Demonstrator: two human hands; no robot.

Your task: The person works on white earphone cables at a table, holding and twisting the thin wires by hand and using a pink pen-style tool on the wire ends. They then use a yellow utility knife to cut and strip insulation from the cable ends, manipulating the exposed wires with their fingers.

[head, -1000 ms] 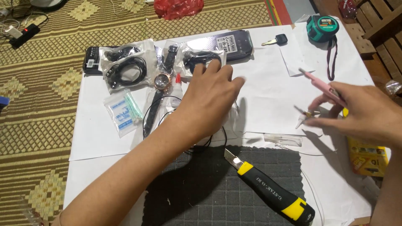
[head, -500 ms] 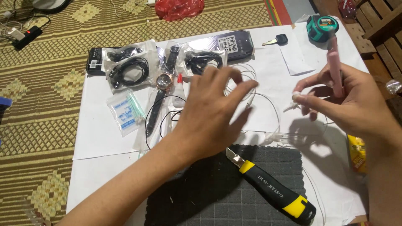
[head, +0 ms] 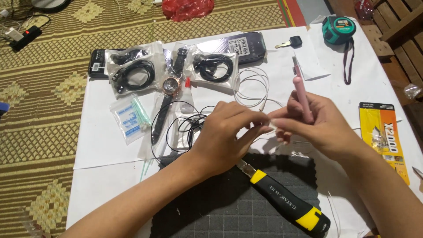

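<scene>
Two hands meet over a thin white wire above a cluttered worktop.

Nearest lies the yellow-and-black utility knife (head: 284, 197) on a dark foam mat (head: 233, 202), within easy reach. Above it, the left hand (head: 224, 136) and right hand (head: 315, 125) pinch together on the thin white wire (head: 253, 94), holding it steady between the fingertips; the right also grips a slim pink pen-shaped tool (head: 302, 94) upright. Beyond, bagged black cables (head: 132, 72) and a teal tape measure (head: 338, 30) sit on the white paper-covered worktop (head: 105, 141).

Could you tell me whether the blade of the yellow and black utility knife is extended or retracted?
Cannot tell. The utility knife lies flat on the dark mat, but its blade end runs under the left hand.
</scene>
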